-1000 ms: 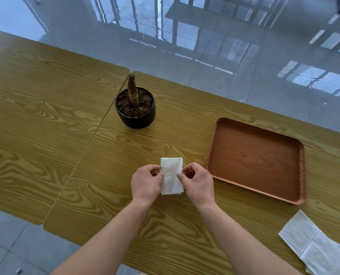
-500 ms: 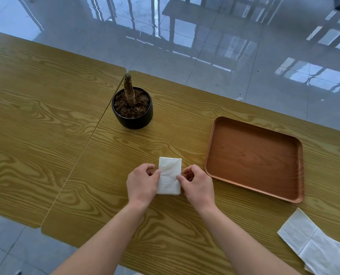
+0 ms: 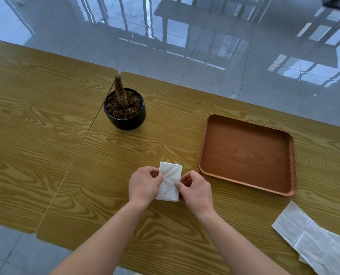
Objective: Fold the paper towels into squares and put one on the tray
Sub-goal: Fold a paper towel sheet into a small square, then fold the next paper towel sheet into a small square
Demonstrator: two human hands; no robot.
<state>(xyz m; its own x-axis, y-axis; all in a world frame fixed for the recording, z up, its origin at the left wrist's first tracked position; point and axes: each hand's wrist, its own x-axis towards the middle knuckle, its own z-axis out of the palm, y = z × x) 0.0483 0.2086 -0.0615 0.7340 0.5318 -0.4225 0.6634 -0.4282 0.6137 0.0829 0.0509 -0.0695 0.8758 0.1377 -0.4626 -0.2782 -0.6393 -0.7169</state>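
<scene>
Pinching folded paper towel (image 3: 170,182) at both long edges, left hand (image 3: 143,185) and right hand (image 3: 197,192) fingers curled on it, so layers line up for our next fold. Towel lies just left of tray (image 3: 246,155), not yet on it; spare sheets (image 3: 312,241) near tray's front-right corner.

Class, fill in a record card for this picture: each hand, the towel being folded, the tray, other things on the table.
Left hand: pinches the left edge of the folded paper towel
Right hand: pinches its right edge
Towel shape: oblong, not yet square
Tray: right of the hands, no towel on it
Also on table: unfolded paper towels, plant pot
</scene>
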